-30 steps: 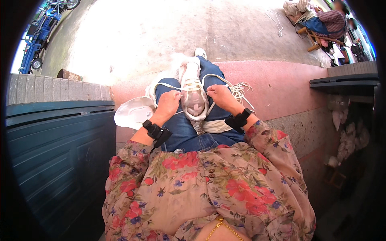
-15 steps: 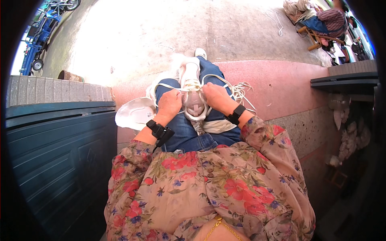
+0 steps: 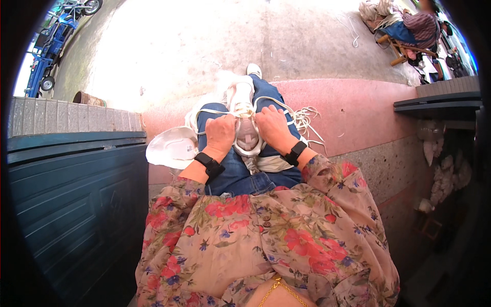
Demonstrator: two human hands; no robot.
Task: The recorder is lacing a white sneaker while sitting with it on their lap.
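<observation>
A white and pale grey-pink shoe (image 3: 248, 140) lies between my thighs, its lace area facing up. My left hand (image 3: 221, 132) is closed at the shoe's left side, fingers pinched by the lacing. On the opposite side my right hand (image 3: 272, 127) is closed too, with its fingertips at the lacing. A cream shoelace (image 3: 268, 98) loops from the hands over my jeans on both sides. The fingers partly hide the laces and the eyelets. Beyond the shoe, more white shoe material (image 3: 239, 88) rests between my legs.
A bundle of loose laces (image 3: 307, 120) hangs beside my right knee. A white rounded piece (image 3: 171, 146) is by my left thigh. Blue-green doors (image 3: 76, 194) stand at left. Farther off are a seated person (image 3: 419, 28), a brown pot (image 3: 89, 98) and blue three-wheelers (image 3: 46, 51).
My hands have come closer together over the shoe. The left hand and wrist have turned, and the lace stretches once seen between hands and shoe are shorter now.
</observation>
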